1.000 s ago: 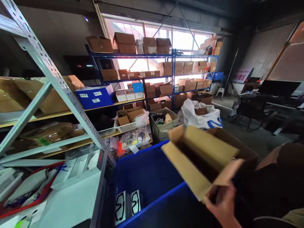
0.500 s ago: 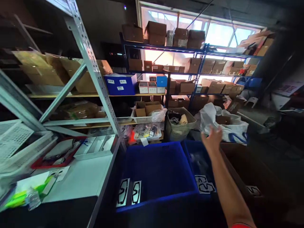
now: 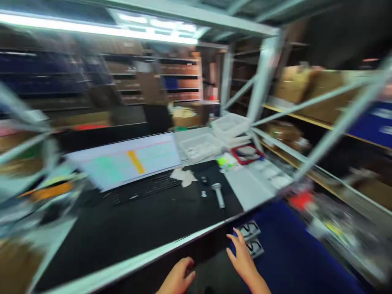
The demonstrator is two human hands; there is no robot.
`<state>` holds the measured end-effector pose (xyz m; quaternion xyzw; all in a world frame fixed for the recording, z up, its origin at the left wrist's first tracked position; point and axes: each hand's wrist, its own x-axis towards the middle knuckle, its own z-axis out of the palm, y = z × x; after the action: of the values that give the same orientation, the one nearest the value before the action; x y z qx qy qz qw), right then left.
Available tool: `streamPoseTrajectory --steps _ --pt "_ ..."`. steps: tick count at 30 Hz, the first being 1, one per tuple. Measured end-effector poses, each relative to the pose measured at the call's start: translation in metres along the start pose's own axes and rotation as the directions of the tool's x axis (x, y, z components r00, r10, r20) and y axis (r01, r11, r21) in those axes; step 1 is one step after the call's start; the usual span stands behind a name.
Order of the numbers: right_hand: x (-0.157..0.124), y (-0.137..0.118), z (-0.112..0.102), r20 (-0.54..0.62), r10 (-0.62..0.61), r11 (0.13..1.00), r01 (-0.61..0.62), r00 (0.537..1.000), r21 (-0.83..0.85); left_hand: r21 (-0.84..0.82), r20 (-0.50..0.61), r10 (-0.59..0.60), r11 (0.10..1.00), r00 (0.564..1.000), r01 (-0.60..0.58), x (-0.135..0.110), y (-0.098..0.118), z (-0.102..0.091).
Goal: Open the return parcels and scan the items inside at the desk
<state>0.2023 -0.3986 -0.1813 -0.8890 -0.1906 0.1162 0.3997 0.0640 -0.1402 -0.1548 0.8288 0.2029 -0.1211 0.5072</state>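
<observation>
My left hand (image 3: 180,277) is low in the head view, in front of the desk's front edge. Its fingers are loosely curled, with the thumb apart and nothing between them. To its right, my right hand (image 3: 241,259) has its fingers spread and is empty. It is nearest to two white labels with black marks (image 3: 249,231) on the blue bin (image 3: 284,253); whether it touches them I cannot tell. On the black desk mat (image 3: 147,228) lies a light-coloured handheld scanner (image 3: 218,197), close to a small dark mouse-like item (image 3: 204,179).
A tilted monitor (image 3: 131,161) stands behind a dark keyboard (image 3: 147,188). White paper pieces (image 3: 184,177) lie beside it. White plastic baskets (image 3: 200,146) and a red tray (image 3: 246,154) are at the back right. Metal frame posts (image 3: 263,77) and loaded shelves surround the desk. The picture is blurred.
My view has swung left from the bins and shelves to the desk with the monitor. The right hand, stretched forward before, is now lower and closer. My left hand has come into view.
</observation>
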Motion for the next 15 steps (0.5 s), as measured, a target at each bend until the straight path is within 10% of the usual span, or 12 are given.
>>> streamPoseTrajectory --steps 5,8,10,15 --pt "0.055 -0.018 0.088 0.259 -0.258 0.965 0.239 0.931 0.104 -0.01 -0.277 -0.077 0.997 0.958 0.078 -0.025 -0.054 -0.057" --pt "0.085 -0.038 0.131 0.375 -0.348 0.937 0.315 0.859 0.148 -0.162 -0.515 -0.194 0.978 0.835 0.128 -0.046 -0.092 -0.096" --pt "0.113 -0.059 0.152 0.365 -0.381 0.925 0.353 0.85 0.142 -0.28 -0.68 -0.285 0.952 0.675 0.119 -0.062 -0.119 -0.128" --pt "0.204 -0.116 0.172 0.158 -0.391 0.918 0.397 0.907 -0.003 -0.565 -0.823 -0.556 0.822 0.115 -0.065 -0.105 -0.167 -0.225"
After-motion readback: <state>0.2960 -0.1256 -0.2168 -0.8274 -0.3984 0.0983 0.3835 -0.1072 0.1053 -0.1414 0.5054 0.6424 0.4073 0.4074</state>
